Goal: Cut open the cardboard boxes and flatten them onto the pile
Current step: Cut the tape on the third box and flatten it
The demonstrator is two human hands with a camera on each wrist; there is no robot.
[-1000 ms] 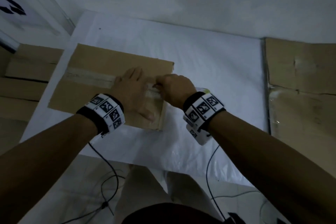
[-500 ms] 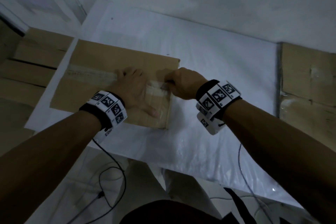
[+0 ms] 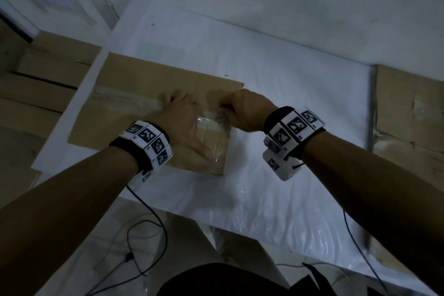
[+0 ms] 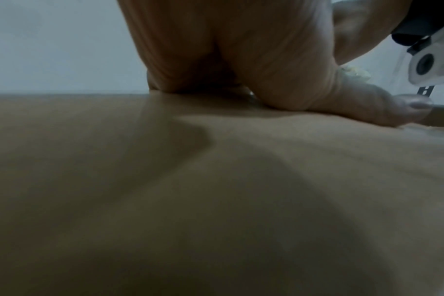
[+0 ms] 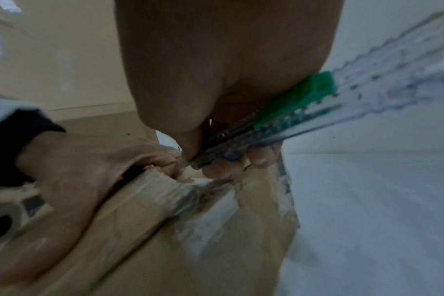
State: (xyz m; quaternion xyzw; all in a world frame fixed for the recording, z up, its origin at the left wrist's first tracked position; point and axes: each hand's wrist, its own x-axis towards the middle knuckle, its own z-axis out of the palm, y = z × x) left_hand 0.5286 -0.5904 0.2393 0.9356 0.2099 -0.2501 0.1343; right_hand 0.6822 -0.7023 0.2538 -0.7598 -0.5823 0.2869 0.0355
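A flat cardboard box lies on the left part of the white surface, a strip of clear tape running along its seam. The left hand presses down on the box beside the tape, fingers straight and thumb spread, so its grip holds nothing. The right hand sits at the box's right edge, curled tight. The head view hides what it holds; the right wrist view shows a utility knife with a clear handle and green slider, gripped in those fingers with its tip at the torn tape. The left wrist view shows only the palm on cardboard. More cardboard lies flat at the right, and more is stacked at the left.
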